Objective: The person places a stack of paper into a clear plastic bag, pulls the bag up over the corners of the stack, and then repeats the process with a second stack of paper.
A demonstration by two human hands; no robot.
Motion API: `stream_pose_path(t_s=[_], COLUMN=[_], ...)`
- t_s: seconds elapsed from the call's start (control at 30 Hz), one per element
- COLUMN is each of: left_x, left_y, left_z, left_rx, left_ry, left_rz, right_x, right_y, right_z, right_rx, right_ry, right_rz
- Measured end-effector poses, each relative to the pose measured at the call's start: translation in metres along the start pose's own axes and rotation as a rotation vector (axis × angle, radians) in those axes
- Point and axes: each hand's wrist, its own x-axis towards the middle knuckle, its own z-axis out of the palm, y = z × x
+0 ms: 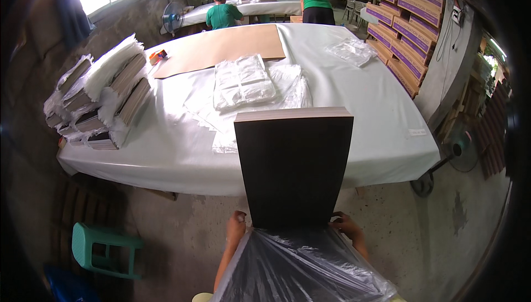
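A thick stack of black boards (296, 169) with pale edges stands tilted in front of me, its far end above the table's near edge. Its near part is inside a clear plastic bag (298, 266), whose mouth lies across the stack. At the left corner of the bag's mouth, my left hand (237, 224) is closed on the film. My right hand (346, 225) pinches the opposite corner, beside the stack's right edge. Some fingertips are hidden behind the stack and film.
On the white-covered table (376, 136) lie folded clear bags (243, 83), a brown sheet (221, 50) and a tape dispenser (157, 57). Wrapped board stacks (102, 97) fill its left end. A green stool (105, 246) stands at lower left. Cartons (406, 31) and two people in green are beyond.
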Motion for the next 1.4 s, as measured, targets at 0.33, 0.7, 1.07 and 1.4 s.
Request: stream_pose_path(t_s=[0.33, 0.7, 1.07, 1.4], left_x=[-0.026, -0.065, -0.06, -0.072], left_y=[0.241, 0.301, 0.274, 0.28], left_z=[-0.136, -0.076, -0.058, -0.061], left_rx=[-0.885, -1.132, -1.259, -1.04], left_ry=[-0.295, -0.601, -0.483, -0.523], left_rz=[0.572, 0.534, 0.259, 0.327], right_x=[-0.068, -0.098, -0.092, -0.106], right_y=[-0.184, -0.244, -0.232, -0.234], right_z=[-0.013, 0.101, 0.091, 0.087], right_rx=[0.244, -0.032, 0.079, -0.243], right_ry=[-0.006, 0.123, 0.307, 0.537], right_rz=[-0.794, -1.354, -1.259, -1.351])
